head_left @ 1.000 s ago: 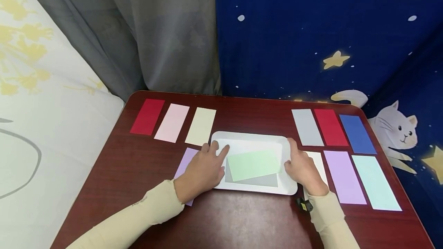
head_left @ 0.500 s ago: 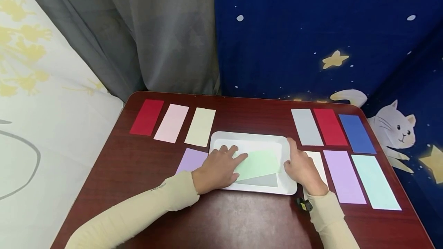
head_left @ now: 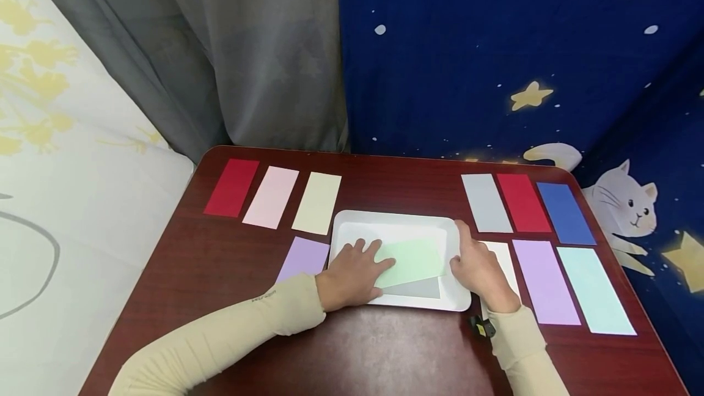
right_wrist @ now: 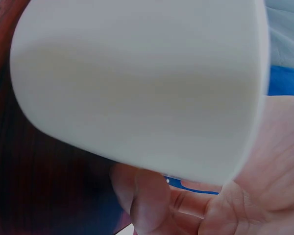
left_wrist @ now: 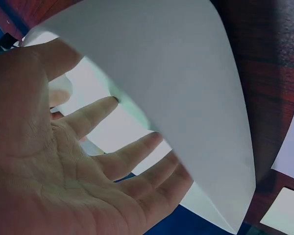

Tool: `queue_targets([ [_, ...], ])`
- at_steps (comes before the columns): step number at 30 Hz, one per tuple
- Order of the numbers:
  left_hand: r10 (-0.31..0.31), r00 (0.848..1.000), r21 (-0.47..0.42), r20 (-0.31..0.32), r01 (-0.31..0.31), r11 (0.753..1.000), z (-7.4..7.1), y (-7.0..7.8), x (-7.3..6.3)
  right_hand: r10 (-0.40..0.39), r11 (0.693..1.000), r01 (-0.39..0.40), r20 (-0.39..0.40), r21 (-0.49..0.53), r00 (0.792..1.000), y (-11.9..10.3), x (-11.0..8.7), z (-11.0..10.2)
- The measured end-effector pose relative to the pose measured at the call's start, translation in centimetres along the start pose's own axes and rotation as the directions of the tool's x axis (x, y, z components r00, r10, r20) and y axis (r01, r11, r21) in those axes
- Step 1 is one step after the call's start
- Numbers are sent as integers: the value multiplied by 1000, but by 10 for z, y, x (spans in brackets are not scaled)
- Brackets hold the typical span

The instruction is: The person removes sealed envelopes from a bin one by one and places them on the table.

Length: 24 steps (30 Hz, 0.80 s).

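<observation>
A white tray [head_left: 396, 215] lies on the table, holding a pale green card [head_left: 415, 258] that overlaps a grey card [head_left: 422, 289]. My left hand [head_left: 354, 275] reaches over the tray's left side with spread fingers, covering the left end of the green card. In the left wrist view those fingers [left_wrist: 88, 117] look straight and apart behind the tray wall [left_wrist: 171, 63]. My right hand [head_left: 484, 271] grips the tray's right edge, the index finger at its far corner. The right wrist view shows curled fingers [right_wrist: 152, 200] beside the tray wall [right_wrist: 147, 107].
At the left lie red [head_left: 232, 187], pink [head_left: 271, 197], cream [head_left: 316, 203] and purple [head_left: 302, 256] cards. Light grey [head_left: 486, 203], red [head_left: 524, 203], blue [head_left: 566, 213], white [head_left: 502, 256], purple [head_left: 546, 282] and mint [head_left: 596, 290] cards lie at the right. Curtains [head_left: 275, 47] hang behind the table.
My left hand has moved rightward from the tray's left rim to over the green card, its fingers spreading more. My right hand, the tray and the cards stay where they were.
</observation>
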<state>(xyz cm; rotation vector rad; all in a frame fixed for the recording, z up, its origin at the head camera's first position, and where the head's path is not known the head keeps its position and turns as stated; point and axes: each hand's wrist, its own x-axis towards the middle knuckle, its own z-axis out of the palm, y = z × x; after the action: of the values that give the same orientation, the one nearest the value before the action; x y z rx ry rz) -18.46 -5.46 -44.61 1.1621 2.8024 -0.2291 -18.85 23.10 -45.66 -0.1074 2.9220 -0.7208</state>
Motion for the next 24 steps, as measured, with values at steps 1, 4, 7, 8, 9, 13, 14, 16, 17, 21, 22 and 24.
queue_targets([
  [1, 3, 1000, 2, -10, -3, 1000, 1, 0, 0, 0, 1000, 0, -1, 0, 1000, 0, 0, 0],
  [4, 21, 999, 21, -48, -20, 1000, 2, -1, 0, -1, 1000, 1, 0, 2, 1000, 0, 0, 0],
  [7, 38, 997, 41, -73, -35, 999, 2, -1, -1, 3, 1000, -3, 2, 3, 1000, 0, -1, 1],
  [8, 41, 996, 45, -76, -38, 998, 2, -1, -1, 4, 1000, -4, 2, 4, 1000, 0, -1, 1],
  [9, 43, 996, 47, -78, -40, 998, 2, -1, -1, 6, 1000, -6, 2, 4, 1000, 0, -1, 1],
  [13, 42, 996, 50, -81, -38, 998, 2, 0, -1, 4, 1000, -4, -4, 6, 1000, 1, -1, 1],
  [14, 42, 996, 51, -85, -38, 998, 2, 0, -1, 4, 1000, -4, -5, 7, 1000, 1, -1, 2],
  [16, 45, 995, 56, -94, -40, 998, 2, 0, -1, 4, 1000, -4, -6, 7, 1000, 1, 0, 2],
  [17, 47, 994, 60, -99, -42, 997, 2, 0, -2, 4, 1000, -4, -6, 8, 1000, 1, 0, 2],
  [21, 58, 992, 83, -115, -48, 995, 2, 0, -3, 7, 1000, -7, -4, 7, 1000, 1, 0, 2],
  [22, 61, 991, 89, -117, -50, 995, 2, 0, -3, 7, 1000, -7, -3, 6, 1000, 1, 0, 2],
  [24, 61, 991, 88, -119, -51, 995, 1, 0, -3, 7, 1000, -7, -4, 5, 1000, 1, 0, 2],
])
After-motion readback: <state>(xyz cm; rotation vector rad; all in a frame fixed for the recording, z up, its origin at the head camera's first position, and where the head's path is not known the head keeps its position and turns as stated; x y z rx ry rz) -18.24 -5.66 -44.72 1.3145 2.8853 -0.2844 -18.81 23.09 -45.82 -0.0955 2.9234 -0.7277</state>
